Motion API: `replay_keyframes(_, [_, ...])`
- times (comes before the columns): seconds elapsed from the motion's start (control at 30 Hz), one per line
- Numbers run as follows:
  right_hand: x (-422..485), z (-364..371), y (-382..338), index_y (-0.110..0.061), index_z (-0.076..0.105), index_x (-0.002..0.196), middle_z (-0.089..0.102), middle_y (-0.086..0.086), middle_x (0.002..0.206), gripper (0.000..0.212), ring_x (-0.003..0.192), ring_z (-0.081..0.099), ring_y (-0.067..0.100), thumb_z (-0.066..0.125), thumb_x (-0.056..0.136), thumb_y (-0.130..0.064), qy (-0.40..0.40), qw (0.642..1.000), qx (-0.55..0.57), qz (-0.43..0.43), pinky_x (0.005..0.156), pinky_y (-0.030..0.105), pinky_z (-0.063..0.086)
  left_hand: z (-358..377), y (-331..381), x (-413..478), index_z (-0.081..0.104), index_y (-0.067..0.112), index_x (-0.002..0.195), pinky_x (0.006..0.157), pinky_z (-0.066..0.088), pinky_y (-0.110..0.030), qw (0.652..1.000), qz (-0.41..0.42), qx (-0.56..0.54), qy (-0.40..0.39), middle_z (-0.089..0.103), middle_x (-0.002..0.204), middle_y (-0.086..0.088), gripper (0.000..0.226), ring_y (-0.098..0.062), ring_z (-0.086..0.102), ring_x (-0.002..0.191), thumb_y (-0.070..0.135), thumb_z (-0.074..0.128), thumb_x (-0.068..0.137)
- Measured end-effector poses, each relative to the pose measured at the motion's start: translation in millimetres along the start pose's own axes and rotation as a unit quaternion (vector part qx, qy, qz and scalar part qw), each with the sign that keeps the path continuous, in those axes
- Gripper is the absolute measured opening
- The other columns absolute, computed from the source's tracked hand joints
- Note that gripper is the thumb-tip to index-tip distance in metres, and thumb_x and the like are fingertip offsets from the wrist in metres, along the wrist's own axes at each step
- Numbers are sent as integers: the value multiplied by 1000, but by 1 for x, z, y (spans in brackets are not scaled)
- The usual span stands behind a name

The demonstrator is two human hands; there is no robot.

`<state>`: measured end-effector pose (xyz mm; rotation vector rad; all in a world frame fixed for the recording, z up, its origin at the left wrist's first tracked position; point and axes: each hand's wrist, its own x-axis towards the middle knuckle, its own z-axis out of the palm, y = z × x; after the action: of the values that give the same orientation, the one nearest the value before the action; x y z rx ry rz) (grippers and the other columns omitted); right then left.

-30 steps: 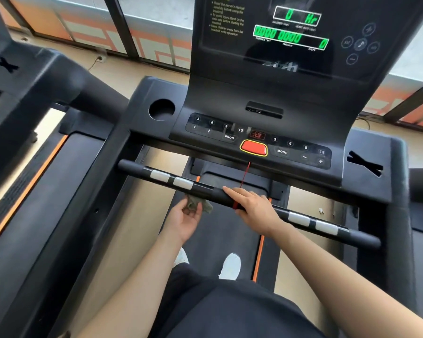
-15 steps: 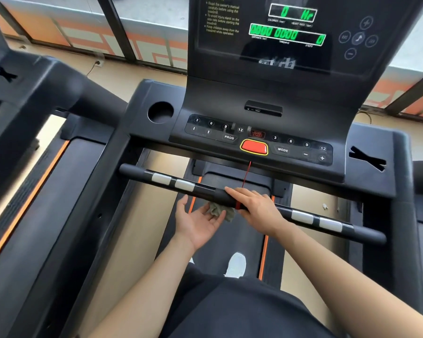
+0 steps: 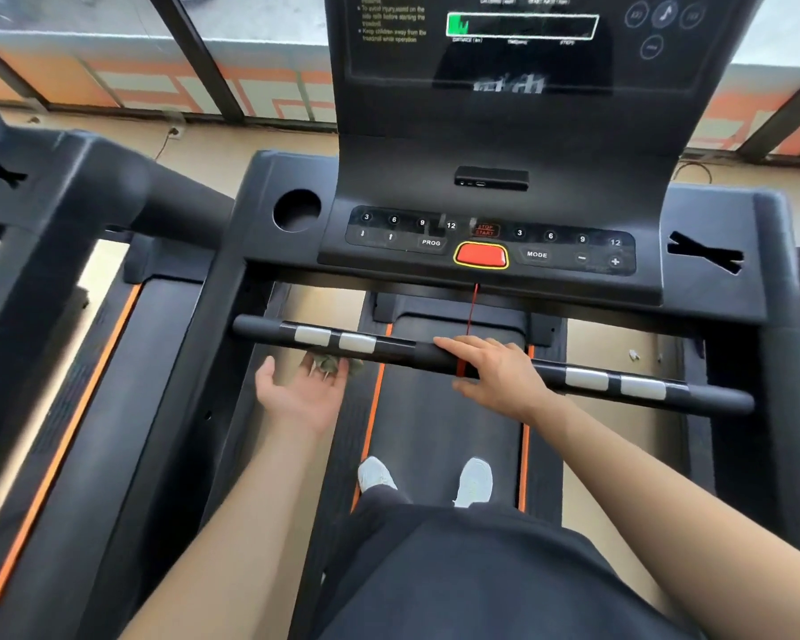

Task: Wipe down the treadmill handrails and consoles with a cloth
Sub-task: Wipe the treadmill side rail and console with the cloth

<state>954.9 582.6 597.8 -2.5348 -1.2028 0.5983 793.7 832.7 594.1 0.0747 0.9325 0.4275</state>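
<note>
View from above, looking down at a treadmill on which a person stands. The black handrail (image 3: 398, 348) crosses the scene from far left to near right, below the console (image 3: 490, 200).

The left hand (image 3: 301, 397) lies palm up under the left half of the handrail, its fingers spread wide and nearly straight, the thumb pointing away to the left. A small crumpled grey-green cloth (image 3: 331, 363) sits on its fingertips, up against the near underside of the rail, just right of two silver plates (image 3: 333, 339) (whether the cloth presses firmly on the rail cannot be told).

The right hand (image 3: 497, 376) rests on top of the rail near its middle. Its fingers lie flat and close together, pointing left along the rail, and the thumb sits on the near side; nothing is held in it. A thin red cord (image 3: 472, 311) hangs from the console edge down to the rail at this hand.

On the console, a red button (image 3: 480, 256) with a yellow border sits in the middle of the key row, and a round cup hole (image 3: 296, 210) is at the far left. The screen (image 3: 523, 27) above shows a green-outlined bar.

Two white shoes (image 3: 475, 480) stand on the dark belt (image 3: 444, 422). Part of a second treadmill (image 3: 65, 196) shows on the left.
</note>
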Motion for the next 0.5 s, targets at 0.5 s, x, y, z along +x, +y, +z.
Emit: replay_keyframes(0.5, [-5,-1,-6,-34,44,145,56,-11,140,56,118,58,22,62,92,-35,36,999,14,7,93,39,43,14,-25,-13,62,2,115,106,47,-43,993,9,105,49,63,109,-15,51,-31,60,108,48,48,97])
